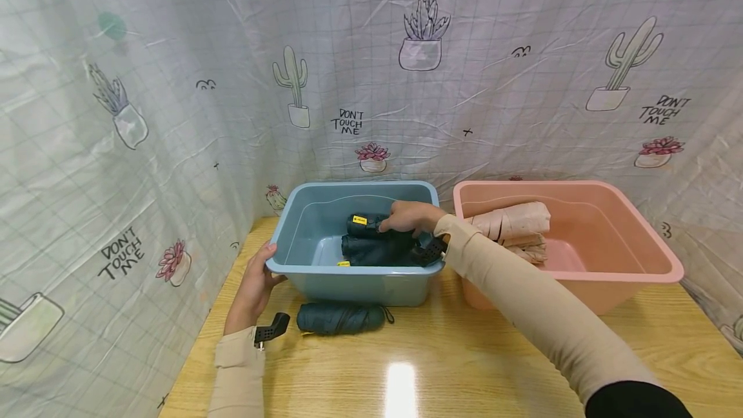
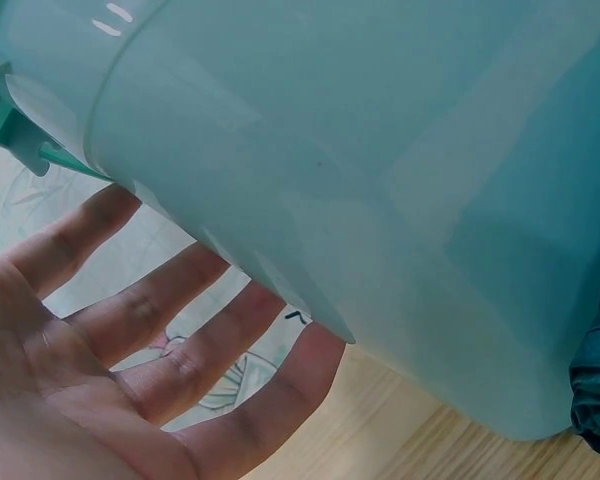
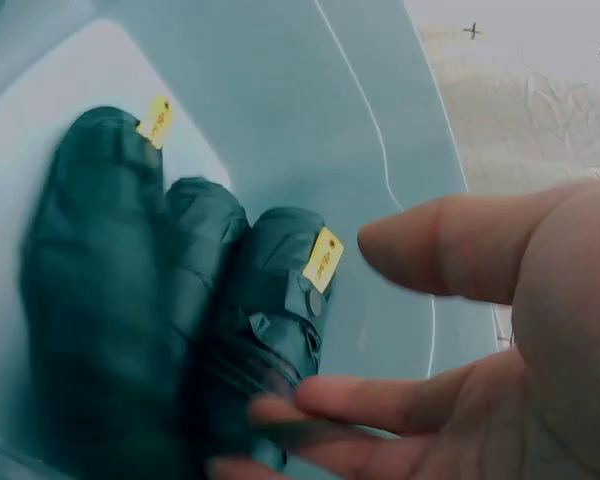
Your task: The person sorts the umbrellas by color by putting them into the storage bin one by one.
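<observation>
My left hand [image 1: 259, 279] holds the left front corner of a blue plastic tub [image 1: 360, 286]. Its thumb is at the rim; in the left wrist view, the fingers [image 2: 190, 290] touch the outer wall. Inside the tub lie three dark green folded umbrellas [image 3: 90, 270], with yellow tags [image 3: 324, 258] showing on two of them in the right wrist view. Over the rear umbrella [image 1: 362, 228] reaches my right hand [image 3: 460, 330], its thumb apart from the fingers. The fingertips are beside that umbrella; blur hides whether they touch it. Another dark green folded umbrella [image 1: 342, 319] lies on the table before the tub.
To the right stands a pink tub [image 1: 615, 276] with pale folded umbrellas [image 1: 516, 221] at its left side; my right forearm crosses its front left corner. The wooden table [image 1: 464, 366] extends in front. A cactus-print curtain [image 1: 360, 69] hangs behind and at the left.
</observation>
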A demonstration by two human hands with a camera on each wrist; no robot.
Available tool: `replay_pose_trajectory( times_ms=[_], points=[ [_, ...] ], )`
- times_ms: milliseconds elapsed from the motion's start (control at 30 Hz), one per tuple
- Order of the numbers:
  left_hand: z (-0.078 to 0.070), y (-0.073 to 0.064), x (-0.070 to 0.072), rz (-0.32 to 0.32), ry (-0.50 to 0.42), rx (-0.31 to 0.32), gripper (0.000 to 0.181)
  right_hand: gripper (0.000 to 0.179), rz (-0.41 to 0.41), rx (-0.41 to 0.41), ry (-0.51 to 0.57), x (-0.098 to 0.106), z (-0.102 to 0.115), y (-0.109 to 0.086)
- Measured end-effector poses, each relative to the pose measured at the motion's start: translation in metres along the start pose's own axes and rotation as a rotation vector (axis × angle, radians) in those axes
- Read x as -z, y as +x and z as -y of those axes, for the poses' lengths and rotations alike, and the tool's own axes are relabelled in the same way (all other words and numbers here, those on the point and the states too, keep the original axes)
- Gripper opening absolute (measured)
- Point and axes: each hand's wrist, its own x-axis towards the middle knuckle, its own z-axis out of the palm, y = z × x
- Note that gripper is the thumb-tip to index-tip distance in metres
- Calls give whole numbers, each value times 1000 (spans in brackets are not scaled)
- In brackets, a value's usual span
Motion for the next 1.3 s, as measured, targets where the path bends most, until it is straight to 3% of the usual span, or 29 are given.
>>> replay_pose_trajectory(
  times_ms=[167,367,533,700,967,1167,1300],
  points=[
    [0,0,0,-2,-6,10,61,38,22,44,-54,2,-1,0],
    [0,-1,-1,2,-4,12,61,29,27,109,-60,5,3,-6],
    [0,-1,-1,4,-4,10,61,43,29,167,-1,8,9,-20],
    [-1,-1,-1,1,2,8,62,39,-22,297,-1,4,16,-43],
    [0,-1,0,-2,4,9,62,20,-247,611,17,-29,20,-78],
    [0,0,0,1,2,10,61,16,-231,769,51,-62,17,-101],
    [0,0,1,1,0,10,61,15,-194,839,14,-81,12,-111]
  ],
)
